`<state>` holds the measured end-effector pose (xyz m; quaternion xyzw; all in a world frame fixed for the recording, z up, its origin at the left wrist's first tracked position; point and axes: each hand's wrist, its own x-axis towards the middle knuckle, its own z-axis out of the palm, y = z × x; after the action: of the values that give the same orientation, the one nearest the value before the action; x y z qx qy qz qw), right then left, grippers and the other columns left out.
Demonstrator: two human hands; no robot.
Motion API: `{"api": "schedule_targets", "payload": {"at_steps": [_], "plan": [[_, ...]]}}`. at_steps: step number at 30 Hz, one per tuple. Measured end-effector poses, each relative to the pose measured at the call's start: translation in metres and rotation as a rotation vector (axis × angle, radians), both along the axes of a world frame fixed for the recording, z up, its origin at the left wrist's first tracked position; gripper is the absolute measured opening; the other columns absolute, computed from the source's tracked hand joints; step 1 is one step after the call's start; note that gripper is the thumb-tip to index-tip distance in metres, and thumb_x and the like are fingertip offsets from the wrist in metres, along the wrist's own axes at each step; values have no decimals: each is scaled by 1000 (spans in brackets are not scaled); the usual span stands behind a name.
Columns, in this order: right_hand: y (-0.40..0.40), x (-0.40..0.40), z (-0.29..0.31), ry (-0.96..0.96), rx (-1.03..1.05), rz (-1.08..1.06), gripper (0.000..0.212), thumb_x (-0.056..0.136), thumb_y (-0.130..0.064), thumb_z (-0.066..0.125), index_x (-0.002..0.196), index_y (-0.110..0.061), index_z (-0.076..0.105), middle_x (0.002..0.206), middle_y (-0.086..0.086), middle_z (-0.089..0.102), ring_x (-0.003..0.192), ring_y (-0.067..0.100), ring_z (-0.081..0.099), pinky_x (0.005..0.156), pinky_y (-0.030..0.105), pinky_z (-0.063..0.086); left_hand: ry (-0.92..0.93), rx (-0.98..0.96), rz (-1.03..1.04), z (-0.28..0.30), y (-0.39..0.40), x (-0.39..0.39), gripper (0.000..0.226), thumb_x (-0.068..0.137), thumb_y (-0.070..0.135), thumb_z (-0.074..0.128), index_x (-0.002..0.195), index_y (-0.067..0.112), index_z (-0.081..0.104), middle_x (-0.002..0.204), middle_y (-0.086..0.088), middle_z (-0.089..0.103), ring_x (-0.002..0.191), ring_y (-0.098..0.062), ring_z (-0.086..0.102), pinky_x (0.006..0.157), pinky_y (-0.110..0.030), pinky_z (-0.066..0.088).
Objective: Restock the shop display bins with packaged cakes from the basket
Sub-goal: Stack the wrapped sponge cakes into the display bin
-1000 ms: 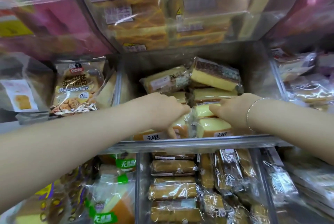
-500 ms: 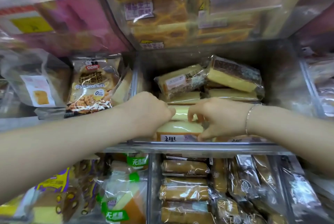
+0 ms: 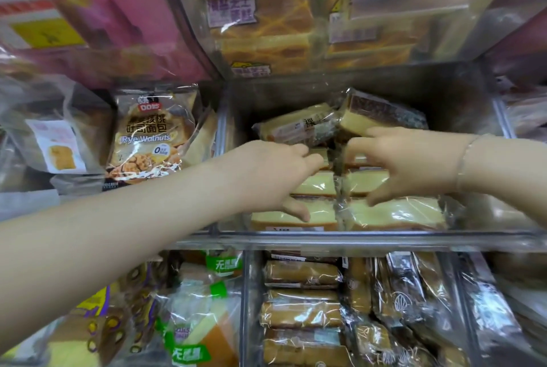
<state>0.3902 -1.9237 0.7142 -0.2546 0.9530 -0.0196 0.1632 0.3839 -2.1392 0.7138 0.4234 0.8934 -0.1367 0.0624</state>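
Note:
A clear display bin [image 3: 355,238] holds packaged yellow sponge cakes in two columns. Both hands reach into it. My left hand [image 3: 272,177] lies over the left column, fingers on a middle cake [image 3: 315,186] and thumb on the front left cake [image 3: 321,214]. My right hand [image 3: 405,165] is spread over the right column above the front right cake [image 3: 399,214], its index finger stretched towards the left hand. Two more cakes [image 3: 296,128] [image 3: 384,112] lie tilted at the back of the bin. Neither hand lifts a cake. The basket is out of view.
A Rye Walnuts bread bag [image 3: 148,136] stands in the bin to the left. Above hangs a clear bin of lattice-topped cakes [image 3: 266,26]. Below are brown roll cakes [image 3: 302,310], dark-wrapped cakes [image 3: 414,292] and green-labelled packs [image 3: 192,322].
Both hands have moved from the front row deeper into the bin, and their fingers have spread apart. The front cakes now lie uncovered, side by side.

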Motion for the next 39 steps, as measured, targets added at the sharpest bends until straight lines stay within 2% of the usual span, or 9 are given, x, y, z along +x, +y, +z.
{"api": "schedule_targets", "payload": {"at_steps": [4, 7, 13, 19, 25, 28, 32, 36, 39], "plan": [[23, 12, -18, -66, 299, -61, 89, 73, -54, 70, 141, -36, 16, 119, -5, 30, 105, 16, 44, 86, 25, 43, -116, 3, -18, -25, 13, 5, 95, 84, 64, 51, 153, 22, 1, 160, -11, 3, 146, -27, 10, 114, -42, 29], [28, 19, -30, -22, 274, -49, 87, 78, -50, 67, 143, -36, 11, 130, -1, 27, 119, 20, 38, 96, 32, 43, -242, -67, 125, -40, 18, 1, 95, 87, 66, 42, 150, 28, -18, 160, -8, -15, 147, -28, -6, 118, -46, 15], [24, 23, -37, -52, 261, -74, 78, 83, -29, 66, 141, -33, 14, 133, 5, 28, 126, 27, 32, 99, 37, 42, -269, -152, 190, -45, 18, 1, 94, 85, 73, 32, 149, 29, -21, 159, -3, -20, 147, -24, -11, 118, -50, 13], [33, -2, -13, -181, 17, -206, 72, 82, -33, 64, 144, -33, 27, 122, 1, 43, 104, 15, 46, 93, 27, 42, -276, 220, 266, -30, 34, -16, 74, 93, 63, 29, 152, 19, 17, 158, -8, 18, 143, -27, 21, 116, -43, 23], [10, 1, -45, -40, 49, -142, 72, 89, -20, 45, 150, -26, 7, 153, 1, 19, 138, 24, 24, 113, 37, 25, -354, 176, 318, -46, 52, -24, 66, 100, 49, 29, 154, 23, 1, 161, -10, 5, 147, -26, 12, 119, -40, 15], [21, 0, -28, -95, 42, -116, 65, 87, -15, 49, 147, -25, 26, 145, 1, 36, 131, 20, 37, 109, 33, 32, -388, 251, 293, -32, 49, -27, 63, 98, 45, 42, 152, 20, 21, 154, -10, 29, 139, -25, 32, 113, -39, 29], [28, -8, -6, 376, -227, -388, 38, 85, -14, 52, 121, -23, 58, 122, 10, 57, 112, 31, 53, 92, 40, 48, 89, 487, 172, -14, 41, -27, 33, 91, 30, 55, 122, 19, 58, 124, -2, 55, 111, -25, 56, 88, -40, 49], [26, -24, -14, 343, 138, -410, 63, 84, -23, 59, 139, -11, 32, 127, 14, 42, 119, 33, 42, 93, 40, 42, 253, 151, 370, -18, 36, -37, 72, 87, 34, 62, 145, 9, 28, 142, -13, 37, 124, -34, 44, 100, -42, 38], [21, -35, -15, 279, 103, -465, 63, 84, -22, 59, 138, -11, 27, 128, 16, 44, 118, 36, 45, 95, 40, 39, 239, 34, 469, -22, 32, -43, 69, 90, 24, 57, 146, 6, 21, 138, -15, 39, 122, -34, 45, 98, -41, 38]]}}
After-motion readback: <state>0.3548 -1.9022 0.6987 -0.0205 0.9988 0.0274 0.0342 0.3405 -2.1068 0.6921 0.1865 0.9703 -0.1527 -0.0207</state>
